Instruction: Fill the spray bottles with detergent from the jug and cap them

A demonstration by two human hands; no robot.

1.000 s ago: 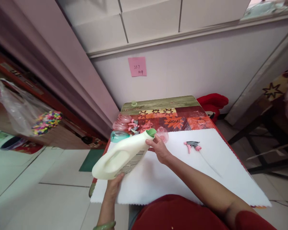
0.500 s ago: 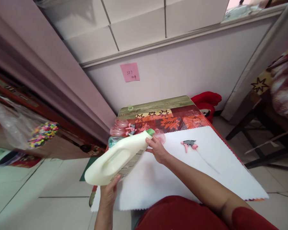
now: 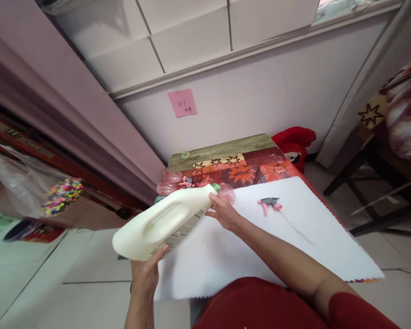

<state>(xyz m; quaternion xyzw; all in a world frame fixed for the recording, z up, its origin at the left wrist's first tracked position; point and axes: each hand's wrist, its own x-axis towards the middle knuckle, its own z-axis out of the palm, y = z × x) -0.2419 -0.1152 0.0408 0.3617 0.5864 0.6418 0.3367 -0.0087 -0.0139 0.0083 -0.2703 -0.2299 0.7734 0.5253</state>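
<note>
A large cream-white jug (image 3: 164, 219) with a green spout (image 3: 216, 187) is tilted in the air over the table, its mouth pointing away to the right. My left hand (image 3: 147, 269) holds it from below near the base. Around the neck my right hand (image 3: 222, 210) is closed, with some fingers hidden. A clear pink bottle (image 3: 228, 194) stands just beyond the spout; whether the two touch I cannot tell. To the right, a grey and pink spray trigger head (image 3: 270, 204) lies on the white mat (image 3: 246, 256), its thin tube trailing toward me.
Clear pink bottles (image 3: 169, 183) and another pink and grey spray head (image 3: 187, 182) are at the table's left edge, partly behind the jug. A green cap (image 3: 185, 154) sits at the back left corner. A dark stool (image 3: 349, 164) stands at right.
The jug's base has risen slightly and shifted left with my left hand, so the jug lies flatter. Less of the green spout shows. My right hand stays at the neck.
</note>
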